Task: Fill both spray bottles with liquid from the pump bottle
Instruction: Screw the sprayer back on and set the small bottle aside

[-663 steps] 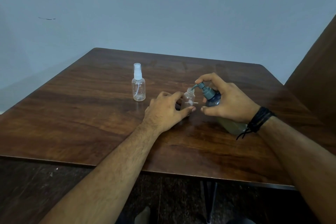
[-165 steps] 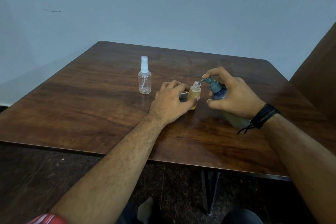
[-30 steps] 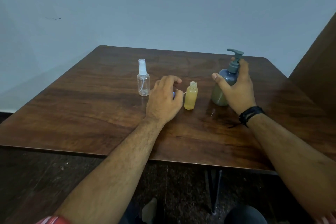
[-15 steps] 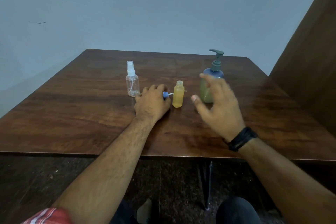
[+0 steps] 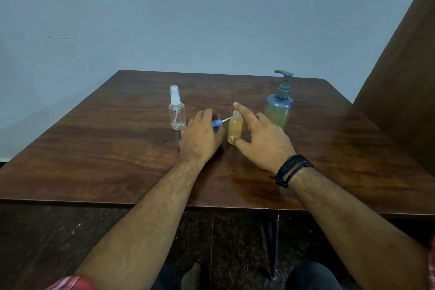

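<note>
Your left hand [image 5: 200, 139] lay knuckles up at frame centre, fingers curled over the blue sprayer cap [image 5: 217, 123], gripping it against the table [image 5: 117, 160]; its white tube poked out right toward the filled bottle [image 5: 235, 128]. Your right hand [image 5: 261, 141] was spread wide just right of that bottle, holding nothing firmly: index finger stretched up beside the open neck, thumb tip at the bottle's lower side. Couldn't tell if the finger actually touched the neck. The filled bottle stood upright between your two hands, uncapped, yellow liquid up to near the neck. The empty bottle [image 5: 177, 110] stood upright just left of your left hand, clear, white sprayer on top, apart from your fingers. The pump bottle [image 5: 279, 106] stood upright in the centre right, behind your right hand, grey pump head pointing left, yellowish liquid in the lower part. A black wristband [image 5: 292, 170] sat on your right wrist. A red patterned sleeve [image 5: 70, 283] showed at lower left. A brown panel [image 5: 404, 77] filled the right edge; the grey wall [image 5: 188, 19] ran behind the table.
</note>
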